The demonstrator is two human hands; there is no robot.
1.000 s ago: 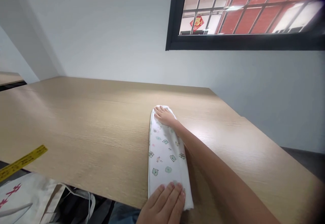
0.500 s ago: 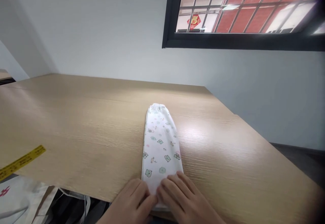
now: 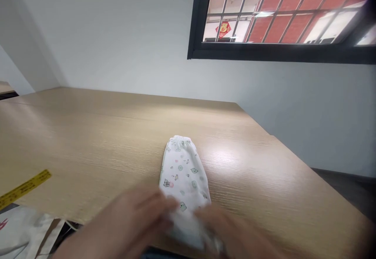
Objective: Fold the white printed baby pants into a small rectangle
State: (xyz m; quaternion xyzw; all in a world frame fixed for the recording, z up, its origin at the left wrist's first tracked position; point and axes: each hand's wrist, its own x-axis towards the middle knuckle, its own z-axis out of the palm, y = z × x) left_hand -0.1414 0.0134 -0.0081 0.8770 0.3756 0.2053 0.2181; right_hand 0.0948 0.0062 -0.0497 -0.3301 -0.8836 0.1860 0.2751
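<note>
In front of me on the table, a folded white garment (image 3: pixel 183 172) lies lengthwise, printed with small green and pink animal figures. Its far end is gathered like an elastic cuff, while the near end is blurred between my hands. My left hand (image 3: pixel 138 216) reaches over the garment's lower left side, fingers smeared by motion. On the lower right side is my right hand (image 3: pixel 232 227), also blurred, with its fingertips at the cloth. Whether either hand grips the fabric cannot be made out.
The wood-grain table (image 3: pixel 102 145) extends back to a pale wall (image 3: pixel 132 35). A yellow printed strip (image 3: pixel 26 188) lies at its left edge, above a white bag (image 3: pixel 23 227). A dark-framed window (image 3: pixel 264 51) with bars is at upper right.
The garment's far end has come nearer to me, and the print showing on top differs. My hands, earlier close together and pressed on its near end, are now farther apart and moving.
</note>
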